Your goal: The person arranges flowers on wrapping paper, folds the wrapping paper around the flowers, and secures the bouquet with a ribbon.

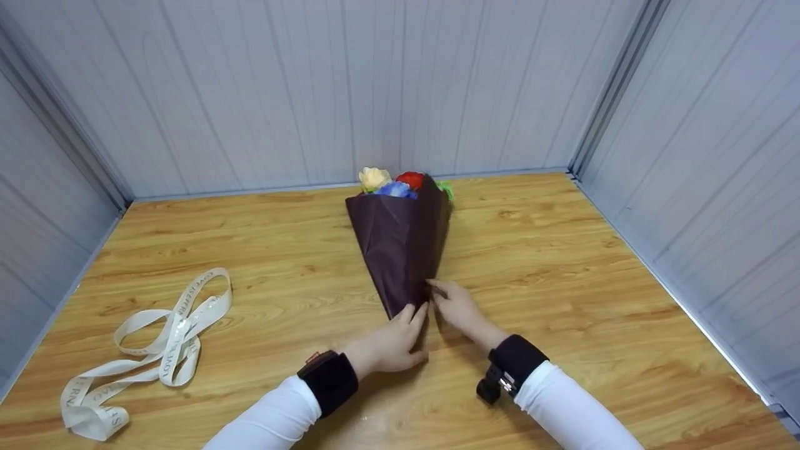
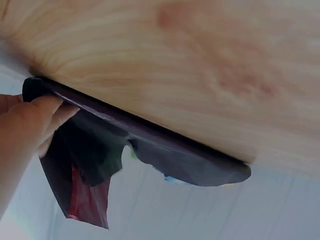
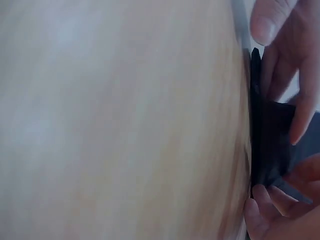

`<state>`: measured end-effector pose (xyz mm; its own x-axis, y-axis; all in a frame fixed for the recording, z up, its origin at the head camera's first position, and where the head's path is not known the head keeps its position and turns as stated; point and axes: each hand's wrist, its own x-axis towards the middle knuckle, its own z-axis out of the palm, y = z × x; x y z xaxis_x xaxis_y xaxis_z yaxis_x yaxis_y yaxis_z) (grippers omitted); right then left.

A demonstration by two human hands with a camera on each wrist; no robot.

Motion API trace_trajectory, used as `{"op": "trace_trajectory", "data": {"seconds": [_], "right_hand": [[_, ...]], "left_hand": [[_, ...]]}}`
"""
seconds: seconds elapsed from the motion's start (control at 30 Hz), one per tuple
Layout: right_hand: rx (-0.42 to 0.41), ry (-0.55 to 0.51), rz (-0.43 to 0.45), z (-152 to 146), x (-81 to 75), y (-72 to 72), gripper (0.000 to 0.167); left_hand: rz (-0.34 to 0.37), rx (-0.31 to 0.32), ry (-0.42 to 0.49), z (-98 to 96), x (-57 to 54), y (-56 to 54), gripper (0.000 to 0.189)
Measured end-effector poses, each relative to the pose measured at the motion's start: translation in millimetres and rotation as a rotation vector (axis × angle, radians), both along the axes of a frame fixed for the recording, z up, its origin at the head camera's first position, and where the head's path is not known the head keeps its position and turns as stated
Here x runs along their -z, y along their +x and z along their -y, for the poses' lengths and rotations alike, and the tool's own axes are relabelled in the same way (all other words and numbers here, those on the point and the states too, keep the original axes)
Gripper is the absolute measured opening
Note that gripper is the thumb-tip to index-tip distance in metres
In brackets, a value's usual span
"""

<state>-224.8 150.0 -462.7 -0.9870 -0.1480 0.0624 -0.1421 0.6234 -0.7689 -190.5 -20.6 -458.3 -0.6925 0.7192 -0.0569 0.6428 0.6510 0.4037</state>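
A bouquet lies on the table, wrapped into a cone of dark purple wrapping paper (image 1: 394, 250). From its wide far end show a cream flower (image 1: 374, 179), a red flower (image 1: 410, 180), a blue flower (image 1: 397, 190) and some green leaf (image 1: 445, 189). My left hand (image 1: 389, 345) rests on the narrow near end, its fingers fairly straight over the paper. At the right edge, close to the left fingertips, my right hand (image 1: 461, 310) pinches the paper between fingers and thumb. In the left wrist view a paper flap (image 2: 92, 200) shows a reddish inner face. The stems are hidden.
A loosely looped white ribbon (image 1: 178, 331) with printed letters lies on the table's left side. The wooden table (image 1: 562, 281) is bordered by a pale panelled back wall (image 1: 400, 87) and side walls. The flowers lie near the back wall.
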Motion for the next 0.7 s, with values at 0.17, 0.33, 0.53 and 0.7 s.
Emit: {"op": "trace_trajectory", "data": {"seconds": [0.17,0.33,0.53,0.7], "right_hand": [[-0.142,0.11,-0.054,-2.5,1.6,-0.3,0.038],[-0.266,0.252,-0.103,-3.6,-0.7,1.1,0.04],[-0.346,0.387,-0.15,0.8,-1.3,4.1,0.042],[-0.391,0.485,-0.154,2.8,2.6,4.8,0.042]], "left_hand": [[0.075,-0.011,0.021,3.9,-5.3,-5.9,0.081],[0.081,-0.03,0.018,7.6,-6.0,-5.8,0.076],[-0.119,0.008,-0.025,9.0,-3.2,-2.5,0.06],[-0.469,-0.052,0.025,4.1,1.5,-0.5,0.03]]}}
